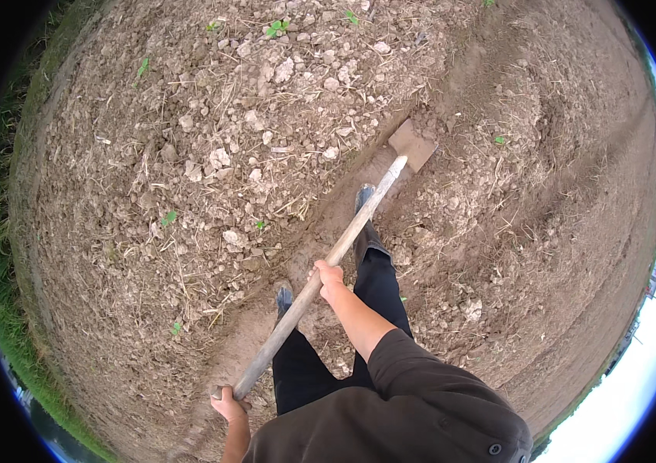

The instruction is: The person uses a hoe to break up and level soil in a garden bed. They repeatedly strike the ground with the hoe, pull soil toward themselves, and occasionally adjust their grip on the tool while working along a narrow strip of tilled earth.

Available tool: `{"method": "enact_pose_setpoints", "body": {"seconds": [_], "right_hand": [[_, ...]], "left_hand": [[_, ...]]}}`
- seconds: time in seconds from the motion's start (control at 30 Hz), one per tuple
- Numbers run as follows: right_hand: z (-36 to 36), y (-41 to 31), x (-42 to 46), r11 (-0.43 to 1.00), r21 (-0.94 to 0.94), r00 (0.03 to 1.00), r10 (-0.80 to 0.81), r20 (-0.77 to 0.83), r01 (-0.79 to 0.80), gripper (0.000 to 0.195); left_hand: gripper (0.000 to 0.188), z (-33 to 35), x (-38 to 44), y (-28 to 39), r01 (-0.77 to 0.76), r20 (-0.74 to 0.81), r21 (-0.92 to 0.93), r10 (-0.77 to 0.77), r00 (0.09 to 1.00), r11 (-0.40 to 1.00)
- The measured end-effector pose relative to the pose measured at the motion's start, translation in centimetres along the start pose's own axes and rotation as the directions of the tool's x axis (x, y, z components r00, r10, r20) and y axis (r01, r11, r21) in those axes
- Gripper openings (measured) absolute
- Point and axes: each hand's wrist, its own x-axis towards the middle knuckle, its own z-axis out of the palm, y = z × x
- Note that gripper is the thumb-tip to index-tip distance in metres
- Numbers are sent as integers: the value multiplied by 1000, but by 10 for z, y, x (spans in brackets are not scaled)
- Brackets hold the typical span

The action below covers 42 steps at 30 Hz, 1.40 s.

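Note:
A spade with a long wooden shaft (281,333) slants across the view from lower left to upper right. My left hand (231,403) is wrapped around its top end, where a short grip piece shows. Midway along the shaft, my right hand (328,276) grips the wood. The flat metal blade (412,144) rests in a shallow furrow (328,223), its tip against loose dark soil. Both of my boots are in the furrow, the farther boot (365,231) partly behind the shaft and the other boot (284,298) nearer to me.
Left of the furrow lies a bed of cloddy soil (206,156) with straw and several small green seedlings (277,28). A second furrow (582,179) runs through the soil on the right. Tall grass (1,272) borders the field at the far left.

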Motion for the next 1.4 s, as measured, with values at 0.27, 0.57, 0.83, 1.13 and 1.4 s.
{"method": "enact_pose_setpoints", "body": {"seconds": [0.27,0.57,0.83,1.13,1.4], "right_hand": [[-17,-277,-35,967,186,973,-200,113,177,10],[11,-377,-144,849,517,845,-352,404,107,14],[63,-273,-255,808,522,751,-162,641,-272,9],[64,-295,-389,851,404,438,-239,867,-336,28],[25,-368,-214,616,745,739,-373,562,-256,18]], "left_hand": [[13,175,-137,130,-177,316,-115,205,926,977],[15,131,-218,325,-622,435,21,553,711,783],[35,6,-275,433,-917,498,122,776,387,379],[37,-77,-350,552,-996,504,43,863,-43,-75],[20,193,-353,424,-902,774,-258,633,22,347]]}}
